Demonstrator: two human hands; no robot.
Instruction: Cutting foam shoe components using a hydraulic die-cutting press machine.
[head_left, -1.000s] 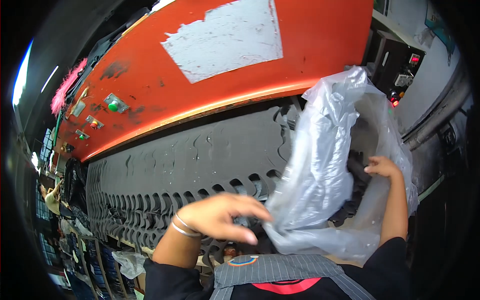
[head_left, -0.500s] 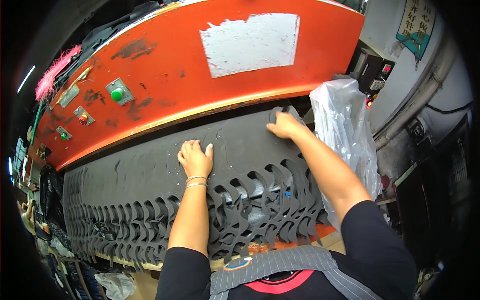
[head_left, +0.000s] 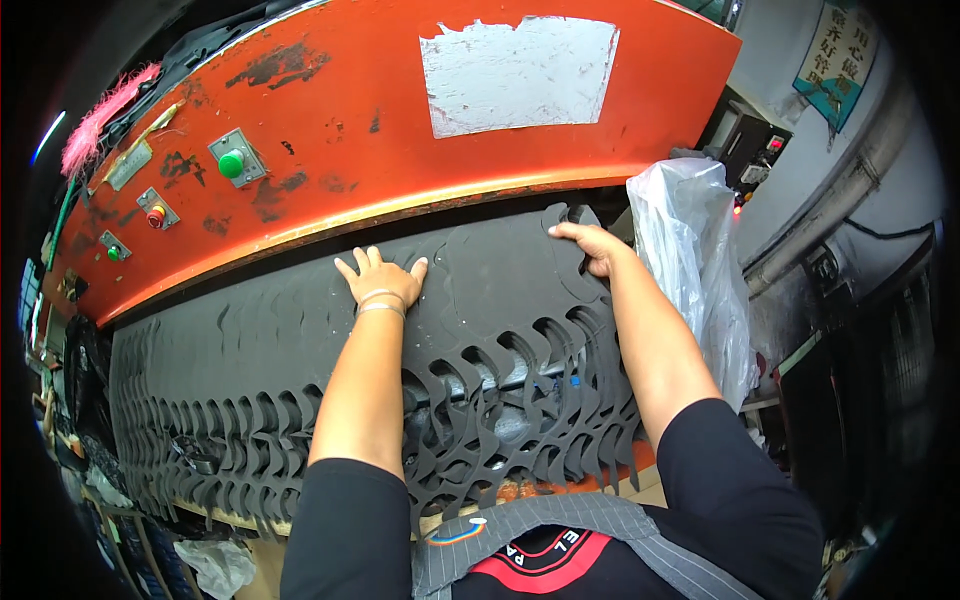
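A dark grey foam sheet lies across the bed of an orange machine, with rows of curved cut-outs hanging as a lattice along its near side. My left hand rests palm down on the sheet's middle, fingers spread. At the right end, my right hand grips the sheet's curved, cut edge. Its thumb lies on top, pointing left, while its other fingers are mostly hidden. Thin curved cut lines mark the surface between my hands.
Behind the sheet rises the orange machine beam, with a green button and a red button. A clear plastic bag hangs beside my right forearm. Under the lattice shows an orange edge.
My left hand has slid farther across the sheet and its fingers have spread. My right hand has shifted slightly right and turned, with its thumb now stretched over the sheet's edge.
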